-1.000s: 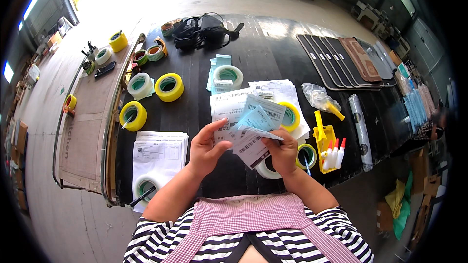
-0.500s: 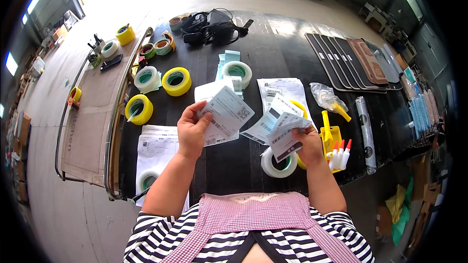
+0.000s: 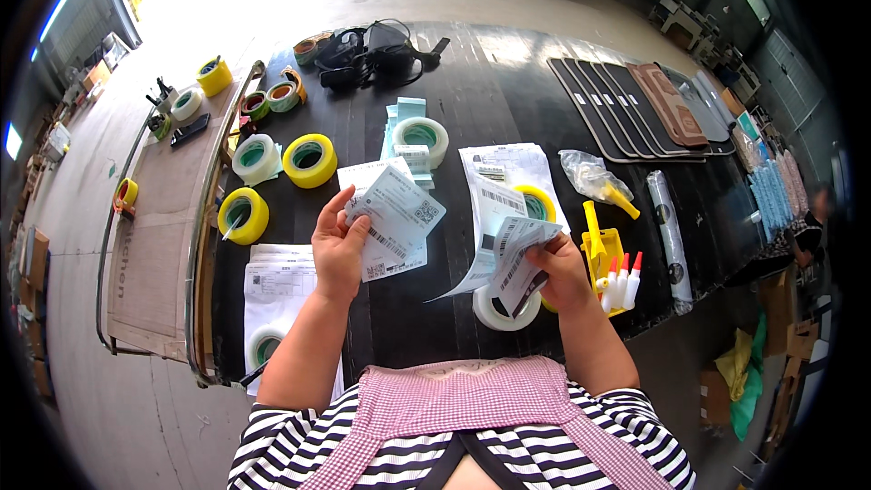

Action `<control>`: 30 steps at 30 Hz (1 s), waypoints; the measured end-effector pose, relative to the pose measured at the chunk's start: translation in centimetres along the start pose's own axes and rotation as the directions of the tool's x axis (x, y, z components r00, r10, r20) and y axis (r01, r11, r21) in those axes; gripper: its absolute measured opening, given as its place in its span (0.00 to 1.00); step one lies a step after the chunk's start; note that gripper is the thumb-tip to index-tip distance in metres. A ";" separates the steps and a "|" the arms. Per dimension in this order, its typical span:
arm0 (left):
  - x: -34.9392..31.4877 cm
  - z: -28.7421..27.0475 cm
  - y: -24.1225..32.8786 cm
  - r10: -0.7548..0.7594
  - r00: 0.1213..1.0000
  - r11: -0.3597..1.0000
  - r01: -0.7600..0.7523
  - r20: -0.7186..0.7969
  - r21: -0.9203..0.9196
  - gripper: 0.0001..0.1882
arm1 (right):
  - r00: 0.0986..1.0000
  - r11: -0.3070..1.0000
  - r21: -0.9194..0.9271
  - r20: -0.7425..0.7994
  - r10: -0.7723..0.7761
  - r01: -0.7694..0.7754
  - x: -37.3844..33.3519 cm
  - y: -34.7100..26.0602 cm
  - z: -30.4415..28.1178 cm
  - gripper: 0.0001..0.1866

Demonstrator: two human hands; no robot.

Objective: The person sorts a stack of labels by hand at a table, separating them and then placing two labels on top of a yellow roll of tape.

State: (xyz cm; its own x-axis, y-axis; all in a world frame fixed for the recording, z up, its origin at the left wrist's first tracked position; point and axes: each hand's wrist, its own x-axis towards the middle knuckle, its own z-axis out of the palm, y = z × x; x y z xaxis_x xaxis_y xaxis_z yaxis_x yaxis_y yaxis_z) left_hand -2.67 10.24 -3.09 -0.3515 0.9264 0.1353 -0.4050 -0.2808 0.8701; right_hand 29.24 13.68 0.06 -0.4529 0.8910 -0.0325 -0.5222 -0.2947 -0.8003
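Black table [image 3: 508, 109]: under everything.
Paper stack [image 3: 281, 295]: eight o'clock, tape roll [image 3: 253, 347] atop, I'd guess as weight.
Left hand [image 3: 338, 254]: nine o'clock, loosely pinching flat labels [image 3: 395, 227], seemingly for reading.
Right hand [image 3: 564, 274]: four o'clock, thumb closed on curling labels [image 3: 508, 259].

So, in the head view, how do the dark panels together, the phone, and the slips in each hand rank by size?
Largest to smallest:
1. Dark panels together
2. Left slips in the left hand and right slips in the right hand: too alike to rank
3. Phone
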 end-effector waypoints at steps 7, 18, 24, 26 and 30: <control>-0.8 0.3 -0.1 0.028 0.999 1.000 -0.028 0.032 -0.010 0.25 | 0.999 0.997 -0.063 -0.022 -0.043 0.042 0.4 1.0 0.7 0.16; -1.6 1.4 -0.4 -0.054 0.999 0.998 0.054 0.005 -0.039 0.25 | 0.998 0.999 0.013 -0.042 -0.046 0.047 0.5 1.5 1.5 0.15; -1.6 0.3 -1.5 -0.270 0.950 0.922 0.208 0.156 0.327 0.15 | 1.000 0.992 -0.124 0.000 0.008 -0.007 1.8 3.1 1.6 0.14; -2.1 1.4 -1.2 -0.328 0.934 0.926 0.289 0.142 0.241 0.13 | 1.000 0.986 -0.169 0.001 -0.003 0.003 2.0 3.6 1.5 0.14; -2.6 2.1 -0.7 -0.387 0.908 0.919 0.366 0.159 0.145 0.08 | 1.000 0.972 -0.233 0.019 0.005 0.000 2.1 4.4 1.7 0.14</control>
State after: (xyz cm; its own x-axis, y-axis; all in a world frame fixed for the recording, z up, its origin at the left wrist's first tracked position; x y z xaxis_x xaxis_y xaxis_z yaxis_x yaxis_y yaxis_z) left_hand 0.26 8.59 -3.03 -0.0283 0.9900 -0.1380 -0.3787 0.1172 0.9181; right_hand 24.74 13.69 -2.49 -0.4687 0.8830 -0.0252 -0.3394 -0.2063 -0.9177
